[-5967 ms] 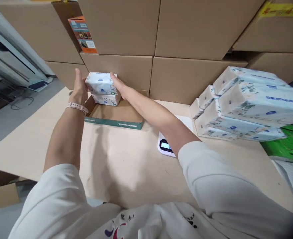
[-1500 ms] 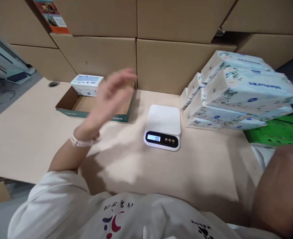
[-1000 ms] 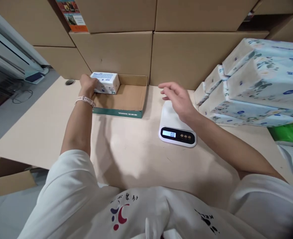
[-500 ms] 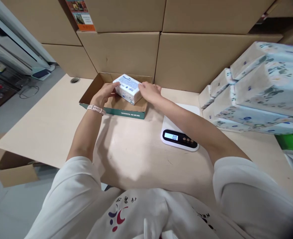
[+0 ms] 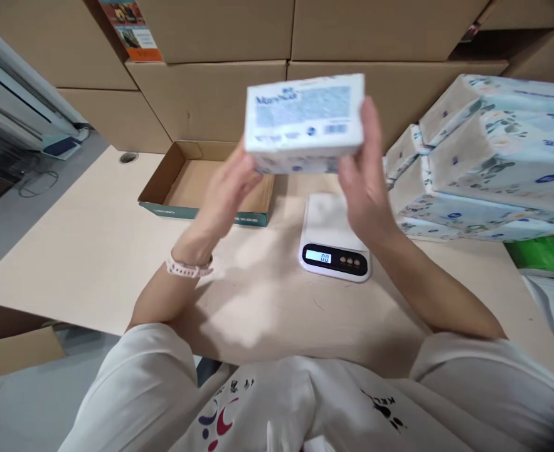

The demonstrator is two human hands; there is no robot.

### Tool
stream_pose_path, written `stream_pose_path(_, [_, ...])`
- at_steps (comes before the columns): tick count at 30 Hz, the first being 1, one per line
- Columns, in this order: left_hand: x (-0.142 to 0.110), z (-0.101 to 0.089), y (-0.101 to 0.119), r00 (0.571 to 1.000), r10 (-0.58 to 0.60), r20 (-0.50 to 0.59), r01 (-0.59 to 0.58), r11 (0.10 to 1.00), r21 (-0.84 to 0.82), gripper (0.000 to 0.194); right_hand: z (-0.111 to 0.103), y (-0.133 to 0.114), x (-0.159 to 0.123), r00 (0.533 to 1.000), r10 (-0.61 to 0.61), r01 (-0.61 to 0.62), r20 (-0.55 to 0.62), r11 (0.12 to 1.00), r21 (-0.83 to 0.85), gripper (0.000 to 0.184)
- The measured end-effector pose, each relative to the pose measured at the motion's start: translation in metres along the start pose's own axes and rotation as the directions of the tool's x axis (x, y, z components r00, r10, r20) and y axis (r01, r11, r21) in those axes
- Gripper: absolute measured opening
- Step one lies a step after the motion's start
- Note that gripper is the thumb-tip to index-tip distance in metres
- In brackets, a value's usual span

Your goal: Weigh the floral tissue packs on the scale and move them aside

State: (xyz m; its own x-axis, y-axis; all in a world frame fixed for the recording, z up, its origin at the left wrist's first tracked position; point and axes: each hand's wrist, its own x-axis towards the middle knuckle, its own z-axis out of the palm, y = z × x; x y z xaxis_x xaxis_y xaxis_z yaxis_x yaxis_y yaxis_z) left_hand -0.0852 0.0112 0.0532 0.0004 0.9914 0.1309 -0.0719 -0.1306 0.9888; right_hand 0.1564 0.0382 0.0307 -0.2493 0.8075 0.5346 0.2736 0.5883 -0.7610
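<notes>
Between my two hands a white and blue tissue pack (image 5: 305,122) is held up, tilted so its printed face shows. My left hand (image 5: 224,191) grips its left end and my right hand (image 5: 366,176) its right end, with fingers closed on it. Below and left lies a shallow cardboard tray (image 5: 201,213) with a green outer wall; nothing shows in the visible part of its inside. Under the pack, near my right hand, a white digital scale (image 5: 328,220) reads 0.0 with its plate bare.
Several larger tissue packs (image 5: 502,169) are stacked at the right, beside a green package (image 5: 544,251). Brown cardboard boxes (image 5: 211,94) form a wall behind the table (image 5: 83,251). An open box (image 5: 22,345) stands on the floor at the left.
The tissue pack has come up out of the cardboard tray and moved right, toward the camera, held in both hands. The scale still shows 0.0.
</notes>
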Motion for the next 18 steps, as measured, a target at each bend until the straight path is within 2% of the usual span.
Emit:
stream_pose_path(2, [-0.017,0.024,-0.010,0.985,-0.045,0.166,0.054,0.997,-0.048,0.027,-0.025,0.003,-0.039,0.997,0.054,-0.053,-0.064,0.999,0.008,0.080])
stream_pose_path(4, [-0.027,0.041,-0.025,0.953,-0.105,0.286,0.131,0.989,-0.074,0.033,-0.039,0.014,-0.076,0.985,0.148,-0.148,-0.091,0.989,0.002,0.089])
stream_pose_path(6, [-0.030,0.053,-0.039,0.929,-0.173,0.329,0.213,0.973,-0.090,0.043,-0.045,0.029,-0.104,0.960,0.266,-0.265,-0.089,0.964,0.020,0.095])
stream_pose_path(8, [-0.030,0.061,-0.048,0.914,-0.228,0.336,0.272,0.958,-0.090,0.055,-0.047,0.045,-0.120,0.923,0.378,-0.375,-0.079,0.926,0.045,0.098])
stream_pose_path(11, [-0.030,0.069,-0.055,0.899,-0.243,0.365,0.282,0.958,-0.057,0.061,-0.047,0.065,-0.129,0.899,0.429,-0.427,-0.089,0.903,0.047,0.103])
stream_pose_path(14, [-0.032,0.071,-0.062,0.914,-0.226,0.336,0.243,0.970,-0.007,0.057,-0.046,0.081,-0.134,0.906,0.406,-0.405,-0.117,0.914,0.035,0.102])
stream_pose_path(18, [-0.037,0.067,-0.079,0.969,-0.223,0.106,0.220,0.975,0.040,0.053,-0.039,0.093,-0.153,0.883,0.385,-0.382,-0.269,0.922,0.065,0.090])
